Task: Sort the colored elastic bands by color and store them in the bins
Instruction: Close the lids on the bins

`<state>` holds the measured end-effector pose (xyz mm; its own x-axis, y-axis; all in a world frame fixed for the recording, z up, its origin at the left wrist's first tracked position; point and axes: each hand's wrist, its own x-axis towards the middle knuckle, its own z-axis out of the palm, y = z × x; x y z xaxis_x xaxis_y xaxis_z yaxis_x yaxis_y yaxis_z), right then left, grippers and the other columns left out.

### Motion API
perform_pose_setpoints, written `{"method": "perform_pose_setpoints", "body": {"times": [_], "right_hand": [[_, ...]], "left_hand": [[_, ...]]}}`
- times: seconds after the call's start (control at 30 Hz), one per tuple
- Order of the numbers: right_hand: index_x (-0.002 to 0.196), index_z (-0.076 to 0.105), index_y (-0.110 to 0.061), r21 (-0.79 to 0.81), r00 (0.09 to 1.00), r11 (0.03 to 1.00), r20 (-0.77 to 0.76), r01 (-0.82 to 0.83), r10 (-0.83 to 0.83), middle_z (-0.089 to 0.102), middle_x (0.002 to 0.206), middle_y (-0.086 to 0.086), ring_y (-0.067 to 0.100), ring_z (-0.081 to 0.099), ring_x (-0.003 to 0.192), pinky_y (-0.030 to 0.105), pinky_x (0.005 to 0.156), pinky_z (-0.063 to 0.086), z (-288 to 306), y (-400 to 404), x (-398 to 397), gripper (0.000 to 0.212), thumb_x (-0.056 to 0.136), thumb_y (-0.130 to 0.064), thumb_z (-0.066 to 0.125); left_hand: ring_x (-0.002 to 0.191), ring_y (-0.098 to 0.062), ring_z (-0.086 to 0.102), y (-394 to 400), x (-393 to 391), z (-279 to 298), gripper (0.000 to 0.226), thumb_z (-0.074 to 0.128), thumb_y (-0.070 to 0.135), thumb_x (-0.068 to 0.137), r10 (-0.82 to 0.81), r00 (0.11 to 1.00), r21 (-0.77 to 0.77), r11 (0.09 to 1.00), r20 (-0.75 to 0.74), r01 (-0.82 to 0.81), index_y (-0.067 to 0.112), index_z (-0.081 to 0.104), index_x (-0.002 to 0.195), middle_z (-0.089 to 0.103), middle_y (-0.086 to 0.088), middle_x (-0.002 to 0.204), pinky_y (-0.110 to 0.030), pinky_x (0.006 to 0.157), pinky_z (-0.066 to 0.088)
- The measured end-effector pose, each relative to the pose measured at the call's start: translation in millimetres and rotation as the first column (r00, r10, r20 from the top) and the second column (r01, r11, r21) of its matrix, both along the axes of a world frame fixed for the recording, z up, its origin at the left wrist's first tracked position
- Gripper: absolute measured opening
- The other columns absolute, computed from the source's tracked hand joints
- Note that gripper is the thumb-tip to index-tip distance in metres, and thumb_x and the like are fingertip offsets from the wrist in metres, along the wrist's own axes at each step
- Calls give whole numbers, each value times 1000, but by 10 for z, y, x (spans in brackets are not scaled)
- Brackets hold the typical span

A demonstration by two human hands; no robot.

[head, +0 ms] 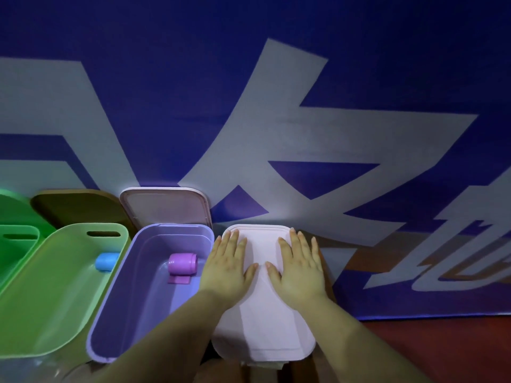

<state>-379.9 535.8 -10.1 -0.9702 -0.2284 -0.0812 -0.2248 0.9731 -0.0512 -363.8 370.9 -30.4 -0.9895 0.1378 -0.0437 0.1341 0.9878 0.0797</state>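
Lying flat, both hands' fingers (297, 246) press the pink lid (262, 327).

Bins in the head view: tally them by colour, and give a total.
Dark green plastic bin at the left edge: 1
Light green plastic bin holding a blue roll: 1
Open purple plastic bin holding a purple roll: 1
Pink plastic bin with its lid on, under both hands: 1
Total: 4
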Motion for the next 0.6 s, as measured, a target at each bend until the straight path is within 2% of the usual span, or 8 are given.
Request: {"method": "perform_pose_setpoints", "body": {"times": [0.07, 0.1, 0.17, 0.23, 0.27, 0.4, 0.53, 0.6], "right_hand": [[124, 62, -11, 35, 1000, 999, 15, -10, 9, 54, 135, 18, 35, 53, 123, 51, 110, 27, 133, -19, 29, 84, 93, -56, -1], [133, 53, -12, 45, 1000, 999, 19, -5, 4, 44, 143, 18, 35, 43, 131, 50, 111, 19, 220, -19, 39, 89, 88, -59, -8], [148, 26, -17, 54, 999, 997, -7, -50, 50, 14, 158, 13, 30, 13, 145, 46, 115, -2, 350, -36, 48, 92, 78, -62, -14], [149, 18, -21, -18, 997, 998, -39, -66, 65, 6, 159, 8, 25, 4, 147, 43, 117, -6, 504, -100, 69, 72, 91, -62, 5], [148, 19, -22, -50, 996, 996, -50, -76, 73, 7, 159, 6, 24, 5, 147, 41, 117, -4, 611, -166, 92, 64, 95, -58, 17], [148, 19, -23, -154, 987, 978, -97, -143, 129, 13, 158, 4, 23, 11, 146, 38, 117, 4, 1002, -602, 191, 60, 97, -51, 31], [145, 28, -19, -268, 981, 954, -174, -135, 90, 27, 154, 6, 23, 25, 141, 36, 115, 15, 1251, -1144, 248, 60, 95, -51, 37], [143, 31, -17, -365, 987, 928, -158, -75, 18, 34, 150, 6, 25, 31, 137, 36, 113, 22, 1303, -1402, 253, 59, 95, -51, 38]], "left_hand": [[111, -30, 62, -5, 21, 125, 70, 16, 47, 97, 44, 998, 22, 999, -35, -44, 2, 66, 115, 63, -15, 123, -34, 113, 15], [115, -30, 60, -14, 35, 197, 68, 21, 49, 92, 70, 996, 59, 996, -52, -67, 3, 63, 118, 60, -14, 127, -34, 115, 19], [137, -28, 37, -97, 79, 360, 82, 12, 56, 82, 148, 985, 134, 982, -90, -135, 6, 45, 138, 38, -13, 148, -32, 115, 7], [146, -22, 11, -258, 145, 485, 96, -6, 62, 72, 197, 969, 132, 975, -150, -178, 11, 20, 149, 13, -8, 158, -30, 115, -7], [146, -21, 7, -356, 189, 577, 95, -6, 64, 74, 229, 960, 163, 965, -159, -203, 12, 16, 150, 9, -8, 159, -30, 116, -6], [144, -26, 17, -871, 312, 996, 67, 34, 48, 97, 393, 900, 252, 905, -189, -342, 8, 19, 149, 16, -13, 157, -34, 116, 8], [136, -31, 33, -1331, 325, 1317, 63, 43, 42, 96, 568, 819, 536, 718, -82, -445, 2, 30, 143, 35, -18, 148, -35, 111, 23], [132, -34, 36, -1505, 321, 1396, 62, 42, 43, 96, 597, 802, 596, 643, 5, -482, 3, 32, 142, 38, -20, 144, -37, 108, 27]]}}
